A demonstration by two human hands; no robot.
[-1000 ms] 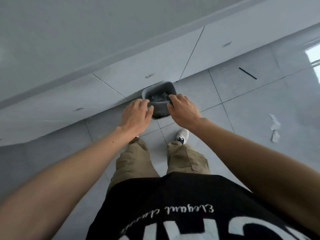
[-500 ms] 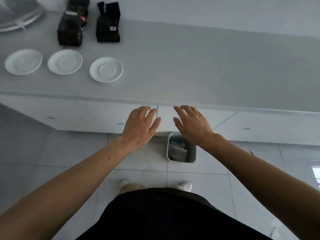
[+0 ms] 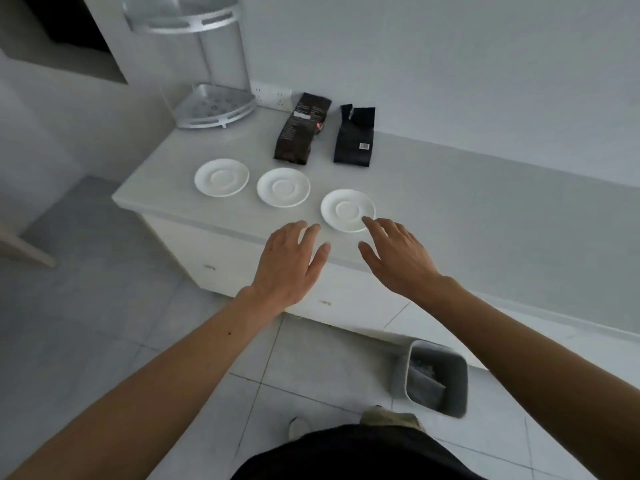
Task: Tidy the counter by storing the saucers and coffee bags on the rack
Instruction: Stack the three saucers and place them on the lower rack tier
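While three saucers [image 3: 347,210] wait, we hold our left hand [image 3: 289,265] and right hand [image 3: 398,258] empty, fingers spread

Rack [image 3: 194,22] top cropped; bin [image 3: 437,377] contents blurred.

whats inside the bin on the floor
The grey bin on the floor holds what looks like crumpled wrapping or bags. Its near wall hides the bottom, so anything lying deeper cannot be seen.
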